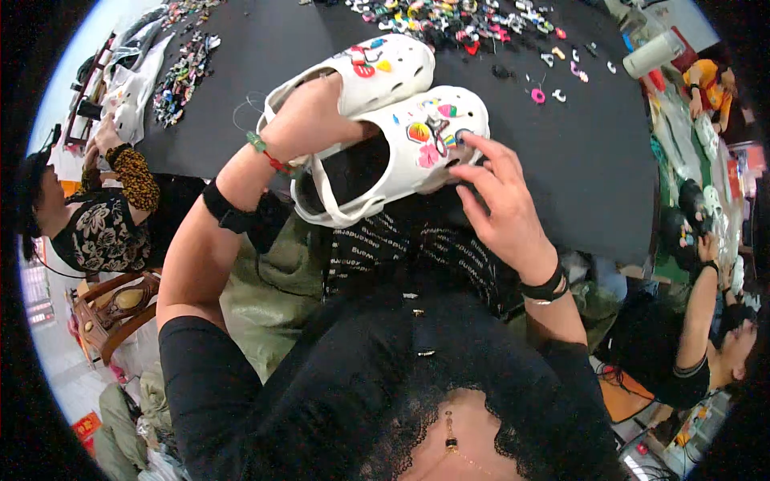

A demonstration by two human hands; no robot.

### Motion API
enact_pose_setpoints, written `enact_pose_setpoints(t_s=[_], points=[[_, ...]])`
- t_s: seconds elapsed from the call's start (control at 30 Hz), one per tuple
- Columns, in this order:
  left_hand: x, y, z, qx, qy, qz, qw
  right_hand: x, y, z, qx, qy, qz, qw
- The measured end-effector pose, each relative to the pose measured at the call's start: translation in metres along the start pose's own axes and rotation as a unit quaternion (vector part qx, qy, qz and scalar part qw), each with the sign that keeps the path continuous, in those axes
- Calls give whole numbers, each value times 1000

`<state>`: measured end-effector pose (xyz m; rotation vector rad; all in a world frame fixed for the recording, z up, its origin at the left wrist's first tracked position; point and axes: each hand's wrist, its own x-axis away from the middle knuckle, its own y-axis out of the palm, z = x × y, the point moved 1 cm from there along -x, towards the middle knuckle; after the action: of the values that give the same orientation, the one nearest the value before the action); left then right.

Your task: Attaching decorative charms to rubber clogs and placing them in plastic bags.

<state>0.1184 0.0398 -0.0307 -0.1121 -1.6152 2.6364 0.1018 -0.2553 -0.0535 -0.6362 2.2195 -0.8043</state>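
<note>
Nearest: the person's own black top and dark lap, below the table's near edge.

Left hand (309,120): closed around the heel ends of a pair of white clogs (393,120), fingers tucked into the shoe openings; a green and red bracelet (265,152) sits on the wrist. The pair is held in the air over the near edge of the black table (577,160), soles together, toes toward the far side.

Right hand (497,196): open, fingers spread, fingertips (473,143) touching the upper of the nearer clog beside its coloured charms (433,136); it grips nothing. A black wristband (545,287) circles the wrist.

Nearer clog: heel strap (325,204) hanging loose toward the lap. Farther clog: charms on its toe as well.

Table surface beyond the clogs: a few loose charms (553,76) toward the right edge; a dense spread of small coloured charms (457,20) along the far edge; a second strip of charms (184,72) near the left edge.

Far right corner: a white cylinder (654,52) lying on its side.

Left of the table: a seated person in a floral top (100,232). Right of the table: another seated person (706,337), one arm raised toward the right edge.
</note>
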Motion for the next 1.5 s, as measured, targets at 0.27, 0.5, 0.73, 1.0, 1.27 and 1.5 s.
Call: enact_pose_setpoints(t_s=[0.27,0.5,0.73,1.0,1.27,1.5], points=[[12,4,9,2,27,35,999,0,-1,-1,-4,-1,2,1000],[29,6,21,22,19,80,996,8,-5,1,-13,-9,26,1000],[34,10,29,25,20,109,993,-1,-5,1,-39,22,77,996],[39,16,28,54,22,141,988,-17,-7,6,-13,13,59,998],[46,23,27,52,23,181,982,-19,-9,3,1,27,58,998],[53,24,32,21,27,183,982,-18,-13,-2,16,15,45,999]])
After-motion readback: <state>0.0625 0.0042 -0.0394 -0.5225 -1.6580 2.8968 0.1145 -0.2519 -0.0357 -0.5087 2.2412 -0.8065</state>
